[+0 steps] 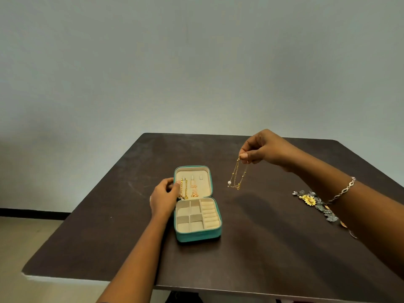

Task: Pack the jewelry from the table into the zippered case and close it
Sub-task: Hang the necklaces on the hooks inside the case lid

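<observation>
A dark tabletop (262,248) stands against a plain wall (196,62). At its right edge lies a jewelry pile (309,200) of silver flower pieces and one yellow piece. The right forearm crosses over the pile and hides part of it. A silver bracelet (344,190) sits on that wrist.

The right grip (262,149) is closed in a pinch on the top of a gold necklace (234,171). The necklace hangs in loops above the tabletop, right of the case and clear of it, with a white bead low on one strand.

The teal case (196,236) lies open at the middle. Its lid (203,186) is laid back flat on the far side. Two chains hang from the lid's hooks, the left chain (183,189) and the middle chain (194,189). The near half holds beige compartments (183,212) on the left and ring rolls (209,214) on the right.

The left grip (165,199) is at the lid's left rim, fingers curled, thumb tip beside the left chain. Whether it has hold of the rim or the chain, I cannot tell.
</observation>
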Demonstrator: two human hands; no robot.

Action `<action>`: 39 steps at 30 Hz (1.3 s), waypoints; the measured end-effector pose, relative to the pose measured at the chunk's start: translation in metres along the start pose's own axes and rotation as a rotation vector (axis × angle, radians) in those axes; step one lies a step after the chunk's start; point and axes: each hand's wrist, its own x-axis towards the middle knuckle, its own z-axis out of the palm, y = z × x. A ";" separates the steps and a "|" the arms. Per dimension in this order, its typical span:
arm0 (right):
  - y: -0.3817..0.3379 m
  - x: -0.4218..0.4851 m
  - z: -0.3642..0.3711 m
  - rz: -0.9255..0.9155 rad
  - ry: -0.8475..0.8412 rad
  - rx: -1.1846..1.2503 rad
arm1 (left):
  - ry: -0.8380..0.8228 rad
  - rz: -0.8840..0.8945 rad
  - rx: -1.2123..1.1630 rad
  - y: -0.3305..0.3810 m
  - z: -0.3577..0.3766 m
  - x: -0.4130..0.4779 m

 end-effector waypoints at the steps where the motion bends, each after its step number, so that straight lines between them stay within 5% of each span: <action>1: -0.002 0.003 0.004 -0.014 0.001 0.005 | -0.007 0.007 -0.036 0.001 0.000 -0.001; 20: -0.019 0.042 0.065 -0.120 -0.056 -0.144 | -0.065 0.129 -0.430 -0.001 -0.002 -0.001; 31: -0.008 0.051 0.080 -0.195 -0.002 -0.463 | -0.078 0.132 -0.495 0.000 -0.002 -0.002; 39: 0.013 0.059 0.090 -0.445 0.147 -0.795 | -0.086 0.130 -0.523 0.000 -0.002 -0.002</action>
